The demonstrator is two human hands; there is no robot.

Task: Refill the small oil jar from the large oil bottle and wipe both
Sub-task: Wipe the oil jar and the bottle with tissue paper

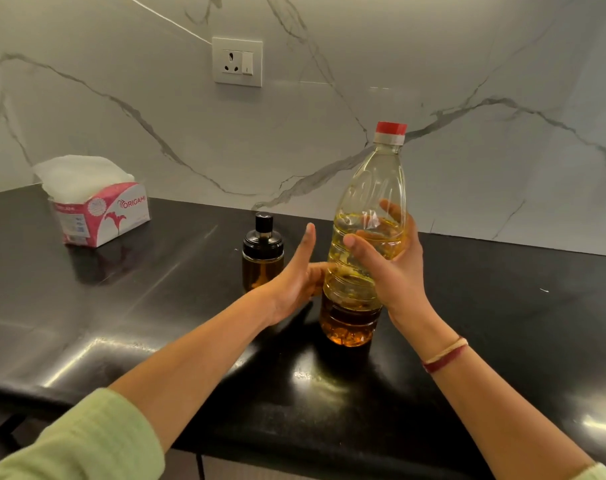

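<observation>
Black counter [121, 306], centre frame: large oil bottle [371, 188] upright, red cap on.
R hand [391, 271] wrapped round its mid-body; L hand [294, 278] wide, fingers straight, tips at bottle's lower left side. Just left, behind L hand: small oil jar [261, 251], black lid on. Upper left: tissue box [100, 216].

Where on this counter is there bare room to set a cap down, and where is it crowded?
Bare counter lies between the tissue box and the jar, and right of the bottle. The middle is crowded: left hand and right hand at the bottle, jar close by.
</observation>
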